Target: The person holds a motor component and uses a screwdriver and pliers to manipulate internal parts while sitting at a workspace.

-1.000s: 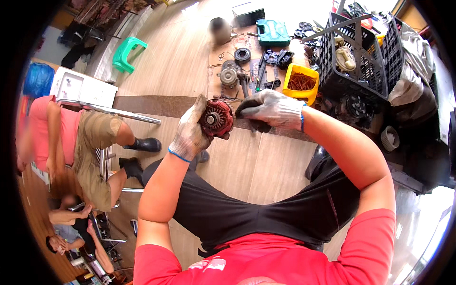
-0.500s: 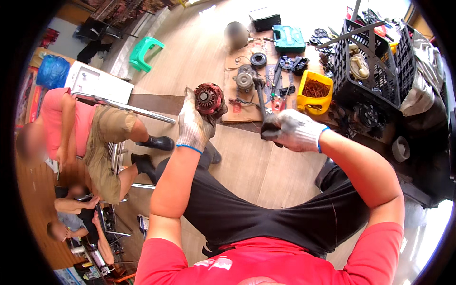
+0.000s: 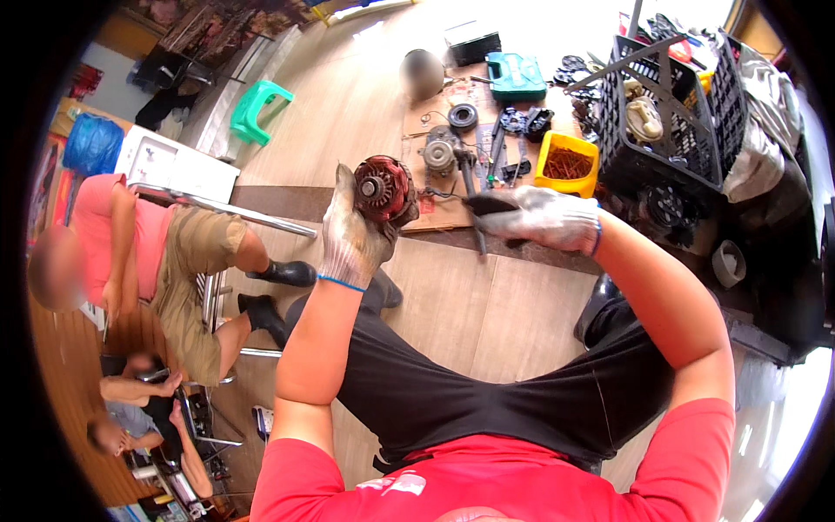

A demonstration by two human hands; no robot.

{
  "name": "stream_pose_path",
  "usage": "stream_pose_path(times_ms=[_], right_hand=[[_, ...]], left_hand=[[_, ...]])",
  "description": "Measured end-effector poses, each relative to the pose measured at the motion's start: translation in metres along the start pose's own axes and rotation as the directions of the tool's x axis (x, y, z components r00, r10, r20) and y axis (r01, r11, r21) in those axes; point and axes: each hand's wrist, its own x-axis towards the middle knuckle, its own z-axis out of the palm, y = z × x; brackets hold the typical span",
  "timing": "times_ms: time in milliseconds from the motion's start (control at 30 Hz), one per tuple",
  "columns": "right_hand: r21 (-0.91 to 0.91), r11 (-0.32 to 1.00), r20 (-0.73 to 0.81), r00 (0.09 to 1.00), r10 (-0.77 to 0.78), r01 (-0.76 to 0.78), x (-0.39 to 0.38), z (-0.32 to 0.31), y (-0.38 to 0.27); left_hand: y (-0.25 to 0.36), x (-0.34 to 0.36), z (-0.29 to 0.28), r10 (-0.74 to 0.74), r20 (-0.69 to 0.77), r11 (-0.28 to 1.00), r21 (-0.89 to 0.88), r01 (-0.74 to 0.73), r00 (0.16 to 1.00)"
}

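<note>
Head view, looking down at a seated person in a red shirt and dark shorts, wearing grey work gloves. The left hand [image 3: 355, 235] is raised above the wooden floor [image 3: 452, 304], its fingers wrapped around the back of a round reddish motor part [image 3: 384, 188], a rusty alternator-like housing with a small hub at its centre; the hub faces up and left, so the part's axis tilts toward the camera. The right hand [image 3: 544, 219] is just to the right of it, apart from it, fingers curled shut around the dark handle of a long slim tool [image 3: 477, 209], whose shaft runs from near to far, with the tool's far end lying just right of the motor part. The right hand is therefore the one nearer the tool, the left alone carries the part. Farther away on the floor lie a cardboard sheet [image 3: 439, 204] with loose metal parts, a yellow bin [image 3: 567, 163] of small pieces, a teal case [image 3: 516, 76] and a black crate [image 3: 665, 130]. At left another person sits beside a green stool [image 3: 258, 109].
</note>
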Motion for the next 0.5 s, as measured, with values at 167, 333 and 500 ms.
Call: stream_pose_path(times_ms=[167,333,500], right_hand=[[0.677,0.726,-0.096,0.992,-0.081,0.124,0.030,0.040,0.000],[0.607,0.794,-0.002,1.000,0.005,-0.002,0.028,0.037,-0.006],[-0.060,0.952,-0.151,0.940,-0.307,0.302,0.027,0.032,-0.006]], left_hand=[[-0.022,-0.005,0.010,-0.050,0.083,0.998,0.034,0.048,0.995],[-0.023,0.001,0.007,-0.030,0.129,0.996,0.090,0.018,0.991],[-0.013,-0.004,0.012,-0.001,-0.011,0.998,0.057,0.002,1.000]])
